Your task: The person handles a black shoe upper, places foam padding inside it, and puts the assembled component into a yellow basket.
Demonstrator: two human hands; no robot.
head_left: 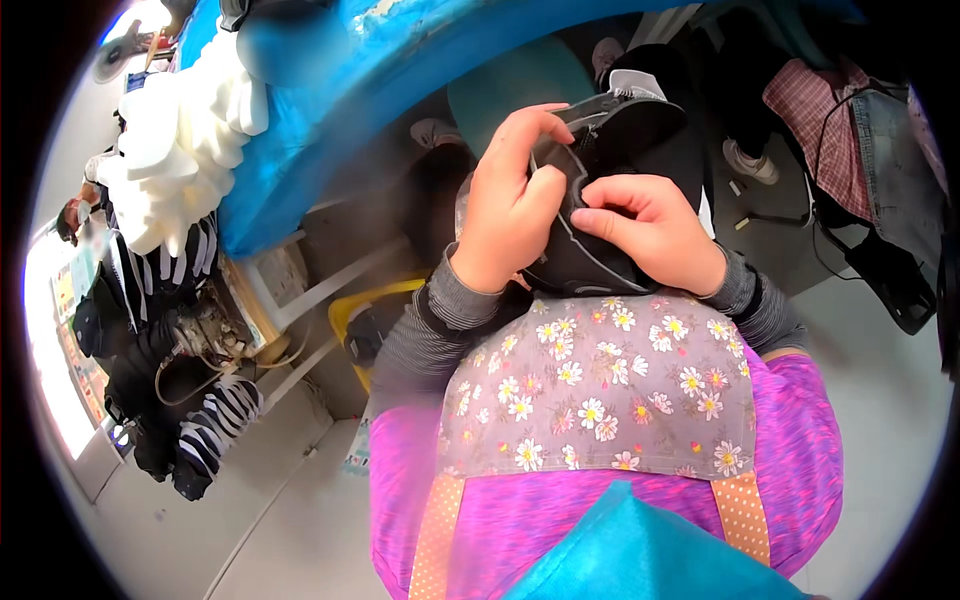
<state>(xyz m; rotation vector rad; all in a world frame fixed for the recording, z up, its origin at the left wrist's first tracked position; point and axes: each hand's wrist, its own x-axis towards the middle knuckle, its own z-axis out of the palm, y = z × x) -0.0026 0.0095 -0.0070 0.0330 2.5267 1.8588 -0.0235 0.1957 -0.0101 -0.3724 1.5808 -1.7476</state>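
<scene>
In my lap, against the apron, lies a black fabric piece [640, 150] with grey edging and a curved opening; I cannot tell its exact kind. My left hand [515, 195] holds the left side of it, with the forefinger arched over its upper edge and the thumb bent inward. Close by on the right, my right hand [650, 228] pinches the edge of the opening between thumb and forefinger. Anything small between those fingertips is hidden. A light grey mesh-like part [636, 84] sticks up at the far end of the piece.
A table with a blue cover [310, 150] curves across the far left, bearing white padded pieces [185, 140]. Black-and-white striped goods [215, 425] hang at left above a yellow crate [350, 305]. At right, a plaid shirt and jeans [885, 150] drape near another person's shoe [750, 163].
</scene>
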